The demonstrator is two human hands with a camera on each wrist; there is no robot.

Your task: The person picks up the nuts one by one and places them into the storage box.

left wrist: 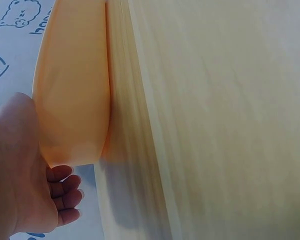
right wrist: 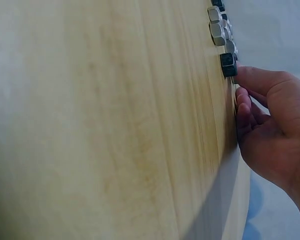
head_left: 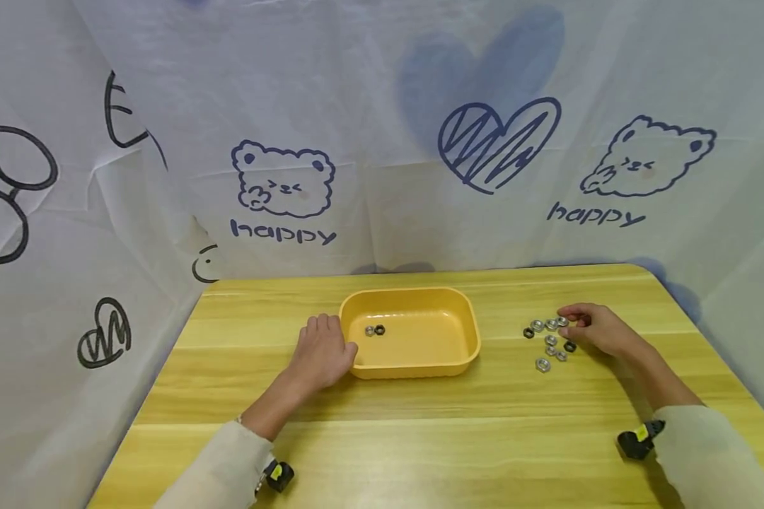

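My left hand [head_left: 321, 353] grips the left end of a yellow plastic tray [head_left: 414, 370], with the thumb at its near corner. In the left wrist view, curled fingers [left wrist: 65, 187] show beside the tray's end wall [left wrist: 75, 100]. Two small nuts, one silver [head_left: 370, 331] and one black [head_left: 380, 330], lie inside the tray near its left side. On the right, my right hand [head_left: 601, 331] reaches to a group of loose hex nuts, thumb and index finger around a silver nut [head_left: 562, 322] at the group's far edge. A black nut [right wrist: 229, 65] stands close by the thumb in the right wrist view.
Several more silver nuts [head_left: 550, 341] and two black ones [head_left: 528, 333] lie spread on the wood-grain table [head_left: 420, 438]. One larger silver nut [head_left: 543, 365] sits nearest the front. White cloth [head_left: 382, 212] with drawings hangs behind the table and at both sides.
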